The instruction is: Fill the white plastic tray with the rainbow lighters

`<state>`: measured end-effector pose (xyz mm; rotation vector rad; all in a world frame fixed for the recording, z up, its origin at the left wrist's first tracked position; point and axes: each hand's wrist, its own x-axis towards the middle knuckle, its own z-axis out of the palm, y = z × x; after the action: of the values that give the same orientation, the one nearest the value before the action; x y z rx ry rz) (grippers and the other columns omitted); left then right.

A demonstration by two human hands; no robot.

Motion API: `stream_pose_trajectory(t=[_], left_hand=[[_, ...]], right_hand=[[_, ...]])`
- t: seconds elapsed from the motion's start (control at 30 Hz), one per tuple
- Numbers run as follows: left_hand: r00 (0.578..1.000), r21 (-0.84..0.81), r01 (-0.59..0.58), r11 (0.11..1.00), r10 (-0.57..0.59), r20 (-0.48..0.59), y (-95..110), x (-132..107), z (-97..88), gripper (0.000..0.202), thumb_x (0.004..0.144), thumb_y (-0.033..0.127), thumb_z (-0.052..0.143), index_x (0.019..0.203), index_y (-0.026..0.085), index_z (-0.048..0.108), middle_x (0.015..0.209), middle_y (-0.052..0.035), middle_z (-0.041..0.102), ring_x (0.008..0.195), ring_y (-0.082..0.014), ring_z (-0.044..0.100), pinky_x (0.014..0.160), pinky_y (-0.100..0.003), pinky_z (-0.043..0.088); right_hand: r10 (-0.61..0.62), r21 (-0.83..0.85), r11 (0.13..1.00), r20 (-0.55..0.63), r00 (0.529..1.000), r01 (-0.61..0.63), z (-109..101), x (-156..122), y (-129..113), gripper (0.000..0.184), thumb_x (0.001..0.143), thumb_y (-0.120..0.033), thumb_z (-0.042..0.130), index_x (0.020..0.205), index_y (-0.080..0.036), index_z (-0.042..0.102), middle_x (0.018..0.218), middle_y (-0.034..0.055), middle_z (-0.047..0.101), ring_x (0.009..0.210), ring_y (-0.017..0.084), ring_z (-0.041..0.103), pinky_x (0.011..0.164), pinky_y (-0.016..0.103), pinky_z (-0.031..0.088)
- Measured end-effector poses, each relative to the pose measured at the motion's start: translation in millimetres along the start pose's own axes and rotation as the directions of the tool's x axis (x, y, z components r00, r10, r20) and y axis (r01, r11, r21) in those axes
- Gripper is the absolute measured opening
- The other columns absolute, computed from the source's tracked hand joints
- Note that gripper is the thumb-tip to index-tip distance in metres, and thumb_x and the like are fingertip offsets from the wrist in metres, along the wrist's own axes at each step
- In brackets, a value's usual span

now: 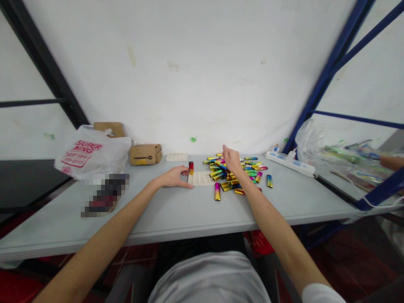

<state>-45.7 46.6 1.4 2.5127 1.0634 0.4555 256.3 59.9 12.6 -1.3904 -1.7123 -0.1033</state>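
Observation:
My left hand (175, 176) is at the left end of a white tray (200, 179) with rows of small pockets, its thumb along the front corner and its curled fingers at the back corner. A red and gold metallic tube (191, 168), shaped like a lighter case, stands upright at the tray's back left corner, beside my fingertips. My right hand (232, 160) is closed above a heap of shiny lighter-like cases (233, 183) in gold, pink, blue and green. What its fingers hold, if anything, is hidden. One pink and gold case (217, 192) lies just in front of the tray.
Against the wall are another white tray (176, 157), a cardboard box (146, 154) and a white plastic bag (93, 151). A power strip (290, 163) lies at the right, near a blue frame post (315, 88). Another person's hand (391, 162) shows at far right among plastic bags.

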Motion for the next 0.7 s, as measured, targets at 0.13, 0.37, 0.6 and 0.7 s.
stream_pose_trajectory(t=[0.13, 0.37, 0.6, 0.7], left_hand=[[1.000, -0.019, 0.015, 1.000, -0.015, 0.005, 1.5, -0.4, -0.5, 0.069, 0.058, 0.068, 0.077, 0.103, 0.017, 0.065, 0.097, -0.0042, 0.062, 0.091, -0.0242, 0.058, 0.082, -0.031, 0.045], [1.000, -0.016, 0.013, 1.000, -0.013, 0.013, -3.2, 0.6, 0.9, 0.071, 0.059, 0.066, 0.078, 0.107, 0.016, 0.065, 0.099, -0.0049, 0.062, 0.092, -0.0242, 0.058, 0.083, -0.031, 0.044], [1.000, -0.015, 0.017, 1.000, -0.017, 0.018, -1.8, 0.1, 0.2, 0.073, 0.059, 0.067, 0.078, 0.108, 0.014, 0.063, 0.101, -0.0056, 0.062, 0.093, -0.0244, 0.058, 0.084, -0.031, 0.045], [1.000, -0.009, 0.022, 1.000, -0.022, 0.013, -0.9, -0.4, -0.2, 0.073, 0.059, 0.068, 0.077, 0.107, 0.014, 0.063, 0.100, -0.0054, 0.062, 0.093, -0.0245, 0.058, 0.083, -0.031, 0.045]], right_hand=[[-0.003, 0.017, 1.000, 0.020, 1.000, 0.003, 1.4, 0.0, -0.2, 0.065, 0.105, -0.049, 0.019, 0.059, -0.020, 0.054, 0.054, 0.0041, 0.055, 0.059, 0.017, 0.054, 0.064, 0.027, 0.034], [-0.026, 0.045, 0.999, 0.015, 1.000, 0.025, 2.0, -1.0, -1.5, 0.064, 0.105, -0.051, 0.023, 0.061, -0.019, 0.056, 0.058, 0.0055, 0.058, 0.061, 0.017, 0.055, 0.063, 0.026, 0.034], [-0.026, 0.017, 1.000, 0.022, 0.999, 0.025, 3.8, -3.6, -4.1, 0.064, 0.104, -0.053, 0.020, 0.056, -0.020, 0.049, 0.053, 0.0030, 0.051, 0.056, 0.016, 0.048, 0.060, 0.028, 0.030], [-0.025, -0.001, 1.000, 0.024, 0.999, 0.025, 4.3, -4.5, -5.3, 0.064, 0.104, -0.054, 0.020, 0.056, -0.021, 0.048, 0.052, 0.0027, 0.050, 0.054, 0.016, 0.046, 0.059, 0.028, 0.029]])
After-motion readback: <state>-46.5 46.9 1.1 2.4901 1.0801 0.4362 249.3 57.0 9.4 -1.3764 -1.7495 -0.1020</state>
